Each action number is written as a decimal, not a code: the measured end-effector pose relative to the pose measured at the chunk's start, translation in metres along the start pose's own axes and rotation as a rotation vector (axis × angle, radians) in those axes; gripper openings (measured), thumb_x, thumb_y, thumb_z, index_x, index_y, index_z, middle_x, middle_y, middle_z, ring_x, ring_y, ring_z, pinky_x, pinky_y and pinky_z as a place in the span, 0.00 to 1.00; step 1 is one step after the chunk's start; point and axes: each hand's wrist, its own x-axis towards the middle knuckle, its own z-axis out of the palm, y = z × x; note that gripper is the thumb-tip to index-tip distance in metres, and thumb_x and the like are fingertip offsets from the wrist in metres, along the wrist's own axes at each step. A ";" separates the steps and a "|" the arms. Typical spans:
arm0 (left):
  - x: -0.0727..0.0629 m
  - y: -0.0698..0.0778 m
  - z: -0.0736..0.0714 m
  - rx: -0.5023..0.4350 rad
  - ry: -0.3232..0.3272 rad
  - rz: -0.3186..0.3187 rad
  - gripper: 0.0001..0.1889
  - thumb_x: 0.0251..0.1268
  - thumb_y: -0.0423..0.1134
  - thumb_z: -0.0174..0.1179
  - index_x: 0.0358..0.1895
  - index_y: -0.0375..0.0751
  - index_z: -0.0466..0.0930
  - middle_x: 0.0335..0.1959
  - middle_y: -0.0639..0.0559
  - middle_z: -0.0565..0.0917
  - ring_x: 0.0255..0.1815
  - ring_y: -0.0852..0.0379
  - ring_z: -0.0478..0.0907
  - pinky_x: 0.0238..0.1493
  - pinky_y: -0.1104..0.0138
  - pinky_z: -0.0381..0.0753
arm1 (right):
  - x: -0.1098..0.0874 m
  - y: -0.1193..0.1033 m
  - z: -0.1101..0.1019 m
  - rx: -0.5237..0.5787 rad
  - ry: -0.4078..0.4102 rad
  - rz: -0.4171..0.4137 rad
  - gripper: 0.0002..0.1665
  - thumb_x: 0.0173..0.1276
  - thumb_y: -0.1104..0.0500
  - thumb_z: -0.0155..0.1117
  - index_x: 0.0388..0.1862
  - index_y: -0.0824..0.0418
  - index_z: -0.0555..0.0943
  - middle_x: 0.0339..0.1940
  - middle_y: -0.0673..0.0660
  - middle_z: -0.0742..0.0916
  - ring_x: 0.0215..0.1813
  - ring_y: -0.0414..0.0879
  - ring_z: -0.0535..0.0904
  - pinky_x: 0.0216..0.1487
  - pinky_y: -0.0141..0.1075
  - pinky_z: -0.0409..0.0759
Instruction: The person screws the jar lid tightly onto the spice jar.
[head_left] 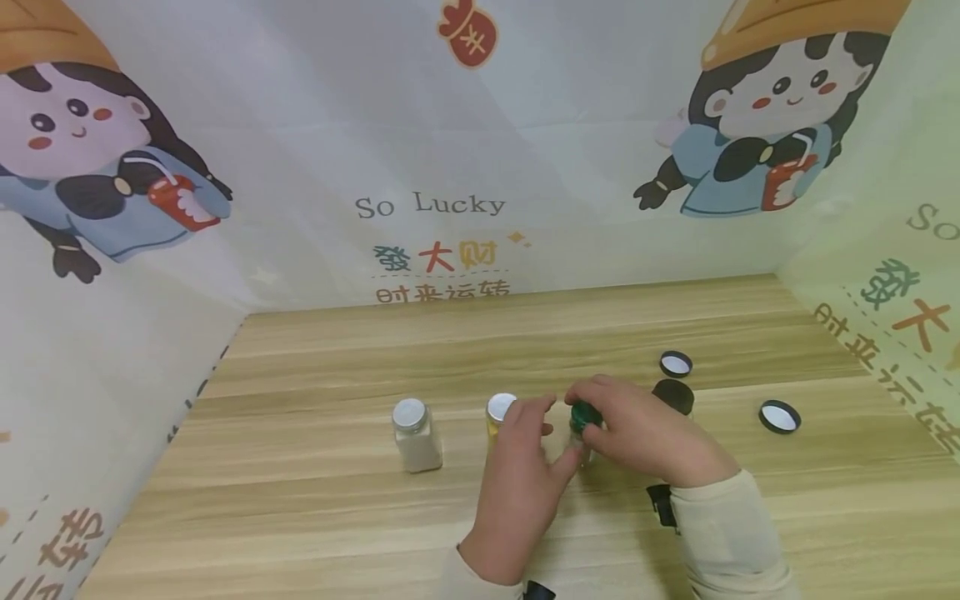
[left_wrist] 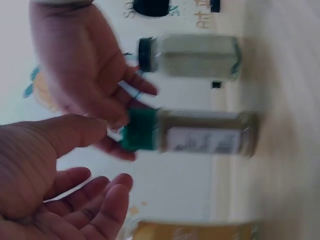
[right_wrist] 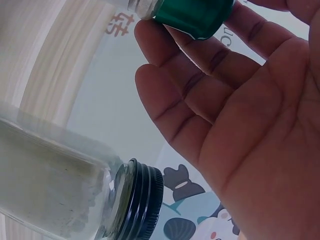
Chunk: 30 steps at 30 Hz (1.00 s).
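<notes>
My right hand [head_left: 645, 429] pinches the green cap [head_left: 585, 415] of a small spice jar between thumb and fingers. The jar's body [left_wrist: 205, 132], brownish with a white label, stands upright on the table. Close on its left is my left hand [head_left: 517, 479], fingers spread and nothing in its grasp; whether its thumb touches the jar I cannot tell. Partly behind the left hand stands a yellow jar [head_left: 501, 408] with a silvery-white top. A clear jar with a black lid [right_wrist: 142, 200] and pale powder inside stands right of the green-capped one.
Further left stands a square jar [head_left: 416, 437] of pale powder with a silvery-white top. Two black lids lie with white insides up, one lid [head_left: 676, 364] behind the black-lidded jar, another lid [head_left: 780, 417] to the right. Printed cloth walls [head_left: 315, 158] enclose the wooden table [head_left: 262, 500].
</notes>
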 end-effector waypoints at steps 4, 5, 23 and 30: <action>0.004 -0.002 -0.018 -0.048 0.057 0.096 0.23 0.57 0.33 0.73 0.56 0.36 0.78 0.50 0.47 0.80 0.46 0.53 0.81 0.40 0.66 0.83 | 0.000 0.001 0.000 0.001 -0.008 0.004 0.17 0.66 0.65 0.63 0.54 0.62 0.80 0.51 0.57 0.84 0.49 0.49 0.80 0.50 0.47 0.80; 0.006 -0.004 -0.023 -0.063 0.071 0.119 0.22 0.57 0.34 0.73 0.55 0.36 0.79 0.50 0.47 0.81 0.46 0.53 0.80 0.41 0.65 0.83 | 0.000 0.001 0.000 0.001 -0.010 0.005 0.17 0.66 0.65 0.63 0.55 0.63 0.80 0.51 0.57 0.83 0.49 0.49 0.80 0.51 0.47 0.80; 0.005 -0.061 -0.038 -0.159 -0.029 -0.247 0.37 0.60 0.41 0.71 0.69 0.31 0.65 0.67 0.36 0.70 0.67 0.38 0.68 0.62 0.47 0.73 | -0.001 -0.001 -0.001 0.020 -0.016 0.015 0.18 0.67 0.64 0.61 0.56 0.62 0.79 0.54 0.58 0.83 0.51 0.48 0.80 0.51 0.47 0.80; 0.002 -0.071 -0.028 -0.300 -0.066 -0.320 0.33 0.64 0.39 0.68 0.69 0.32 0.65 0.67 0.39 0.72 0.67 0.39 0.69 0.60 0.50 0.76 | 0.000 -0.001 -0.001 0.023 -0.012 0.014 0.19 0.66 0.64 0.61 0.56 0.61 0.79 0.53 0.57 0.83 0.49 0.47 0.79 0.51 0.46 0.80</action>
